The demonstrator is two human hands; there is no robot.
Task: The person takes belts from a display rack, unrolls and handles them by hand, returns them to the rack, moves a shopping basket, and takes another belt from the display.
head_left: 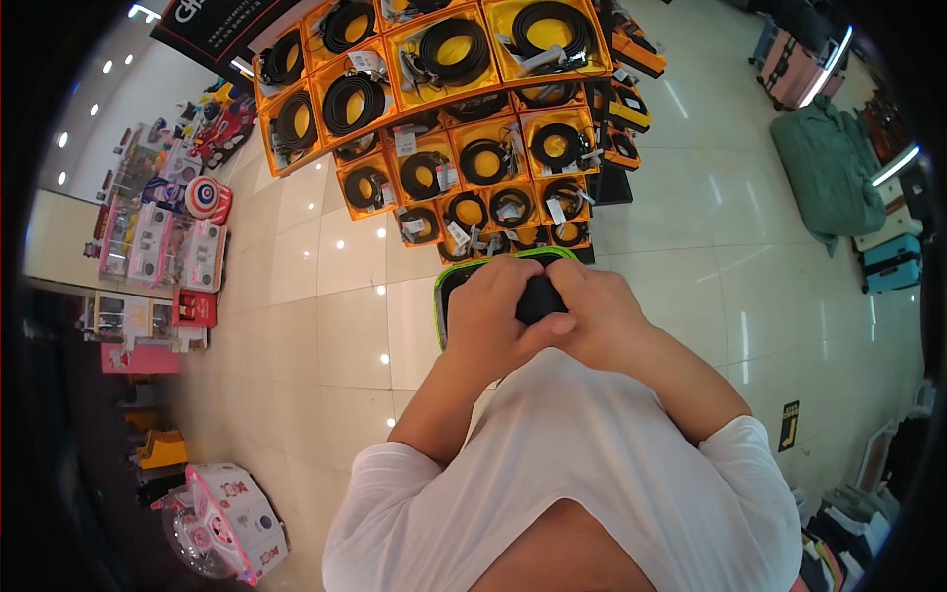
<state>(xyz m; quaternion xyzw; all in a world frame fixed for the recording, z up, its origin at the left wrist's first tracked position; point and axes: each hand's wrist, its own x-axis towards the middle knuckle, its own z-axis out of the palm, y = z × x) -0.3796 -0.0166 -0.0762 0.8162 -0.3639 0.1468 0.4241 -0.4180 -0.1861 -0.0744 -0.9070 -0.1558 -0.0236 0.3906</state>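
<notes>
Both my hands are close together in front of my chest, over a dark container with a bright green rim (445, 286). My left hand (597, 306) and my right hand (493, 311) have their fingers curled round a small black object (540, 299) between them. What the object is I cannot make out. The container's inside is mostly hidden by my hands. Just beyond it stands a display rack of orange boxes (414, 104) with coiled black belts in them.
Toy-like machines (158, 242) line the left side, and a pink and white machine (237, 523) stands at the lower left. Suitcases (893, 261) and a green covered bundle (827, 173) are at the right. Folded clothes (850, 533) lie at the lower right.
</notes>
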